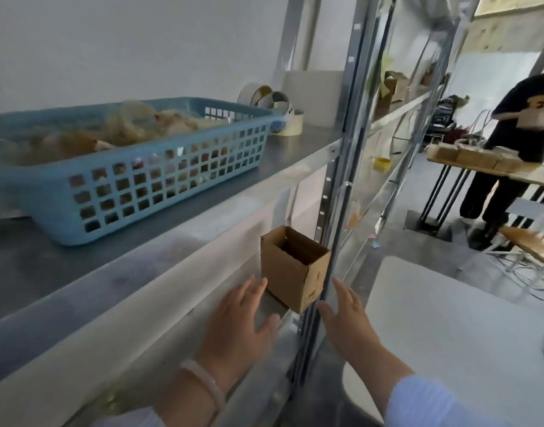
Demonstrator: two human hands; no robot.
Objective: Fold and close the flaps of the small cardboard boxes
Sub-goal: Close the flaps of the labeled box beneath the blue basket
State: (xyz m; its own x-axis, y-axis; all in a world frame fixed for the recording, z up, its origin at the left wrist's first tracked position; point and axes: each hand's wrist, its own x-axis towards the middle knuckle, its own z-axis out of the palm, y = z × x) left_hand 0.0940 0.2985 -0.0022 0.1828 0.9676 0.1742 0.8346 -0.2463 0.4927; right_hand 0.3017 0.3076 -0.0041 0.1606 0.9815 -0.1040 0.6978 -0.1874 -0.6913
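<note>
Beside the shelf post [329,211], 2 open hands [243,318] flank an open-topped box [292,272].

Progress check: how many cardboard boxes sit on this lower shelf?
1: an open cardboard box at the edge of the lower shelf, beyond the left hand and right hand. Others may be hidden further in.

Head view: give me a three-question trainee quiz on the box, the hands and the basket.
1. True or false: the top of the small cardboard box is closed.
2. The blue basket stands: A) on the shelf above the box; B) on the floor; C) inside the box.
3. Fill in: the left hand and right hand, either side of the box, grip ____.
Key: 1 false, the top is open; 2 A; 3 nothing, both hands are spread open.
</note>
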